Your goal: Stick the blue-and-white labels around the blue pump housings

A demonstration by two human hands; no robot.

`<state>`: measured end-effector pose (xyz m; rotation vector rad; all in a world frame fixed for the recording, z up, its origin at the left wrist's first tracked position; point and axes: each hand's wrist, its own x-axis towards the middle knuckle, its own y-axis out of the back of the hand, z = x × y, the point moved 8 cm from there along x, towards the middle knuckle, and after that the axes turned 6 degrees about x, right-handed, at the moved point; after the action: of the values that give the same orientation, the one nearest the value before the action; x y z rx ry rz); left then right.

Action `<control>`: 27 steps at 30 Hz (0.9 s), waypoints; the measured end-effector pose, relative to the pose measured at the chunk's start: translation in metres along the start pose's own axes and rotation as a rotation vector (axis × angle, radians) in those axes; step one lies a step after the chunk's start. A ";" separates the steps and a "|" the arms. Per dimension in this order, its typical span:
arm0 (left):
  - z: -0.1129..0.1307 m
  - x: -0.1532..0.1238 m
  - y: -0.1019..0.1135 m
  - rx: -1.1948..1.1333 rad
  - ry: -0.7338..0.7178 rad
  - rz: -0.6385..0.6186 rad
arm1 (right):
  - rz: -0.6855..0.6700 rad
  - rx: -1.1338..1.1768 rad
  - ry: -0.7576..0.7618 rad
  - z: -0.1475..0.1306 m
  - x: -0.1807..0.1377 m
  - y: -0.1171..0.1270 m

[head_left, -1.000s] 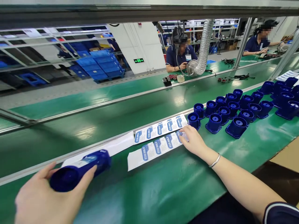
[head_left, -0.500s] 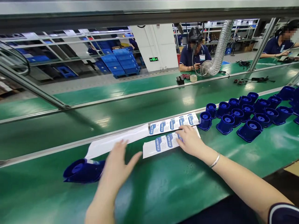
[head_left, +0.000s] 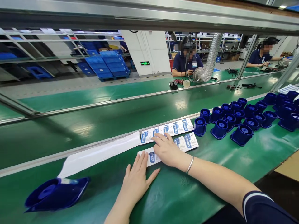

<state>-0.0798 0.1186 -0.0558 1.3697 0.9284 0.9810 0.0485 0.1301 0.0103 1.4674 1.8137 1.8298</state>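
A near strip of white labels with blue print [head_left: 191, 141] lies on the green bench. My left hand [head_left: 137, 180] is open, fingers spread, with its fingertips at the strip's left end and its thumb over the bench. My right hand [head_left: 167, 151] rests across the same strip, fingers stretched out and a little bent, and their tips reach the far label strip [head_left: 176, 127]. Parts of both strips are hidden under that hand. A long blank white backing sheet [head_left: 102, 152] runs left from the far strip. At the left, a blue plastic housing [head_left: 56, 193] lies by the sheet's end.
Several blue housings [head_left: 241, 135] stand in rows on the right. A metal rail [head_left: 42, 160] runs along the bench's back, and a metal beam [head_left: 149, 18] crosses above. Co-workers [head_left: 188, 60] sit beyond, near a silver flexible duct [head_left: 212, 57].
My right hand has moved left along the near strip, uncovering its right end. My left hand has come right and down to the strip's left end. The view has shifted.
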 end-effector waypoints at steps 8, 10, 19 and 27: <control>-0.003 0.005 -0.004 0.064 0.029 0.000 | 0.613 0.492 -0.044 0.016 -0.041 0.135; -0.004 0.006 -0.007 0.078 0.055 -0.021 | 0.638 0.358 -0.180 0.047 -0.057 0.155; -0.005 0.016 -0.009 0.078 0.085 0.003 | 0.397 -0.045 -0.562 0.153 -0.102 0.132; -0.002 0.013 0.025 -0.137 0.074 0.239 | 0.469 0.045 -0.535 0.147 -0.100 0.131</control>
<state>-0.0779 0.1304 -0.0307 1.3552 0.7478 1.2611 0.2673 0.1247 0.0365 2.2732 1.3325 1.3491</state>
